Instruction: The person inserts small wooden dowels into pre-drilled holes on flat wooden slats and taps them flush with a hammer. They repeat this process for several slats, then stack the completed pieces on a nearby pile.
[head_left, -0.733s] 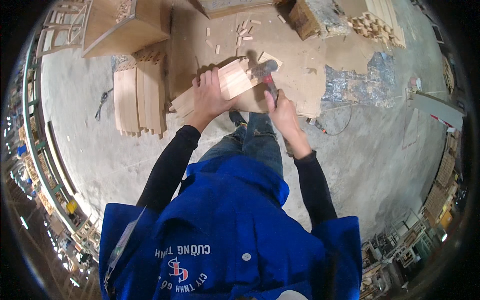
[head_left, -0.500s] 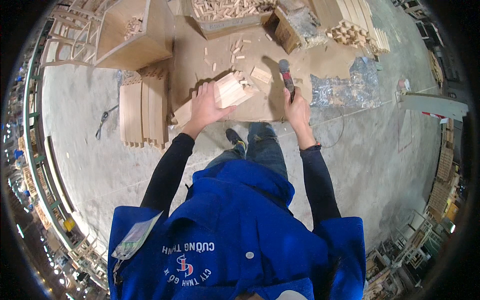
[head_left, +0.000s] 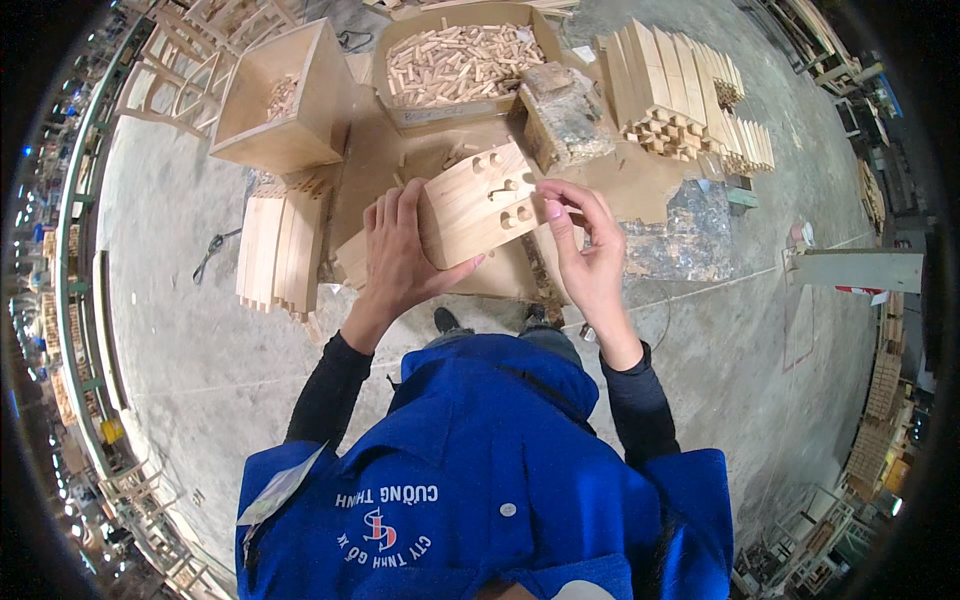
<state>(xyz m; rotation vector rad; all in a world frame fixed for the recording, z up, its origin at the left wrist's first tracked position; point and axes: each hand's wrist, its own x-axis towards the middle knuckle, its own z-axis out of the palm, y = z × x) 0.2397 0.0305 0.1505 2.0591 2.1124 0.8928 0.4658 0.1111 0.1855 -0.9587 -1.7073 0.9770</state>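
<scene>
My left hand is wrapped round a bundle of pale wooden pieces, lying side by side and raised over the work table. Paired round spots, holes or dowel ends, show near their right end; which they are I cannot tell. My right hand is at that end, thumb and forefinger pinched together by the corner. Anything between those fingertips is too small to make out. Loose dowels lie on the table behind the bundle, partly hidden by it.
A carton full of dowels stands at the back, with a plywood box left of it. A stained block sits right of the carton. Wooden pieces are stacked at left and far right. Plastic sheeting covers the table's right side.
The hammer has left my right hand, which is now at the end of the wooden pieces. My left hand has raised and turned the bundle so its spotted face shows.
</scene>
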